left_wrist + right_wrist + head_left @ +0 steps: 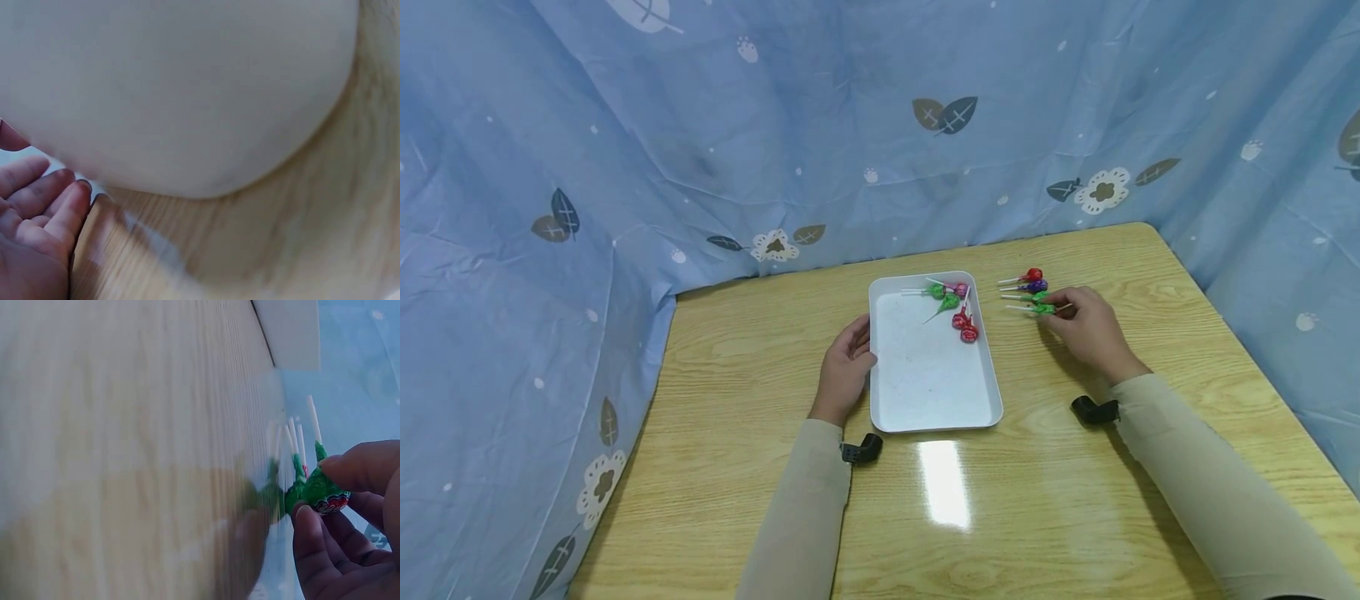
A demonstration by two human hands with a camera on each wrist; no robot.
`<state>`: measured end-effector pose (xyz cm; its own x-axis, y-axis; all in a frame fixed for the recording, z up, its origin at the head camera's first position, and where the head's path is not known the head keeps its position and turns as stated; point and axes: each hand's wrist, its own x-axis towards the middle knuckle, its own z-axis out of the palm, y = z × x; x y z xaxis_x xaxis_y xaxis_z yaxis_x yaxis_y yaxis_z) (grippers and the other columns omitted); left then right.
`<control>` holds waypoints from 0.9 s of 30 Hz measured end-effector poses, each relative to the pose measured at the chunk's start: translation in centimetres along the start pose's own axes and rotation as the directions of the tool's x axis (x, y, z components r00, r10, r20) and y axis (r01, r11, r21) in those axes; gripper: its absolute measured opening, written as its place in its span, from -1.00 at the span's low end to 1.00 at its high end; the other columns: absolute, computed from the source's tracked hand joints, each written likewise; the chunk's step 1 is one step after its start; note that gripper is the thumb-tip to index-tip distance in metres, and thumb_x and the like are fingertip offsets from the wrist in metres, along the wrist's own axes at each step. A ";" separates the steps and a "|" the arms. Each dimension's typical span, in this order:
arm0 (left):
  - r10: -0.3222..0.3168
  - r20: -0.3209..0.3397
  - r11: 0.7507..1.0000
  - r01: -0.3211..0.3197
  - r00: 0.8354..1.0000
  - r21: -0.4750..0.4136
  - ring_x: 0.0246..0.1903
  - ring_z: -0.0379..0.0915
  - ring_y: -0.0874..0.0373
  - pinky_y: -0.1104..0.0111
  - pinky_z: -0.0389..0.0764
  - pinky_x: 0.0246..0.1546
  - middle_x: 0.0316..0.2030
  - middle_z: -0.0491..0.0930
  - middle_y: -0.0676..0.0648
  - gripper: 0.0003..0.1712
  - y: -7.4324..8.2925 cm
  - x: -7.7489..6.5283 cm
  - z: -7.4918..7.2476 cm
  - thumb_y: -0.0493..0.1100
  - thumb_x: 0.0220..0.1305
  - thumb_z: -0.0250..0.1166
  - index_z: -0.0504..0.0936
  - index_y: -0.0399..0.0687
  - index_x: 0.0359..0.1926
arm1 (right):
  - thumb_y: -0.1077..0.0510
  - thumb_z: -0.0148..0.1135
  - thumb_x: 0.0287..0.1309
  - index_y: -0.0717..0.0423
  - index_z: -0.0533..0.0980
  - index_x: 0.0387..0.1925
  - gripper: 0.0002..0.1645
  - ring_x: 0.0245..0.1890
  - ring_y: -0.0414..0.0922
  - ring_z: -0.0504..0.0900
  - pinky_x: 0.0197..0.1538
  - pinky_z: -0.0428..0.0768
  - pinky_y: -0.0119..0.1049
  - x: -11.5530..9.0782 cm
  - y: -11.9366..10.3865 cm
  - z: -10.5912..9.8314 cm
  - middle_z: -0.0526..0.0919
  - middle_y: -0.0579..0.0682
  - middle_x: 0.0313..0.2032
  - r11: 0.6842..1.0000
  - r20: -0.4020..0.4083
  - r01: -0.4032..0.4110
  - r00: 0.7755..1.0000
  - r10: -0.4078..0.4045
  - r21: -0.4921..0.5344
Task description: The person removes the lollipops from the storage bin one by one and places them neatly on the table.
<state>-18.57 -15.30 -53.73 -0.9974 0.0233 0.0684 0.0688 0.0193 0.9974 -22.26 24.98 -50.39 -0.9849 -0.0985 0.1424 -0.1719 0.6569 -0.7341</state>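
My right hand (1092, 329) pinches a green-wrapped lollipop (320, 486) between thumb and fingers, at the near end of a short row right of the tray. Its white stick points left in the head view. Beside it lies another green lollipop (1036, 297), then a purple lollipop (1037, 286) and a red lollipop (1033, 273). My left hand (842, 371) rests along the left side of the white tray (928, 392), thumb near the rim, fingers loosely bent. Inside the tray, toward the far right, are green lollipops (951, 302), red lollipops (969, 333) and a pink lollipop (960, 289).
The wooden table (737, 433) extends on both sides of the tray. A blue patterned curtain (850, 150) hangs behind and along its sides. Each wrist carries a black camera mount (1093, 410) at the sleeve's end.
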 end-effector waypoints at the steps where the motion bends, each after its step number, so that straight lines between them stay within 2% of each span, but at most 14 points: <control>1: -0.002 -0.001 1.000 0.002 1.000 0.001 0.39 0.48 0.01 0.24 0.52 0.38 0.45 0.50 -0.21 -0.24 0.0 0.0 0.0 -0.50 0.37 0.13 0.40 -0.24 0.59 | 0.22 0.38 0.48 0.34 0.63 0.16 -0.65 0.03 0.26 0.64 0.08 0.61 0.17 0.0 0.1 -0.1 0.54 0.29 0.08 1.000 0.004 -0.007 1.000 0.007 0.001; 11: -0.001 0.001 1.000 0.001 1.000 -0.009 0.39 0.47 -0.01 0.25 0.51 0.39 0.45 0.49 -0.24 -0.24 -0.1 0.1 0.0 -0.51 0.36 0.13 0.39 -0.27 0.59 | 0.23 0.34 0.51 0.36 0.59 0.18 -0.65 0.08 0.28 0.62 0.13 0.60 0.22 0.3 0.3 -0.2 0.53 0.32 0.13 0.997 0.038 -0.079 0.996 0.079 0.004; 27: -0.011 -0.011 1.000 0.011 1.000 0.004 0.38 0.48 0.01 0.26 0.52 0.37 0.44 0.51 -0.21 -0.23 0.2 0.0 0.0 -0.51 0.35 0.14 0.41 -0.26 0.59 | 0.24 0.35 0.49 0.39 0.55 0.17 -0.63 0.05 0.25 0.62 0.13 0.59 0.17 0.6 0.1 0.2 0.52 0.33 0.12 0.993 0.030 -0.118 0.993 0.117 0.017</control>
<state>-18.59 -15.27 -53.53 -0.9983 0.0122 0.0575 0.0578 0.0234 0.9981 -22.88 24.87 -50.54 -0.9984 -0.0430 0.0357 -0.0551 0.6514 -0.7568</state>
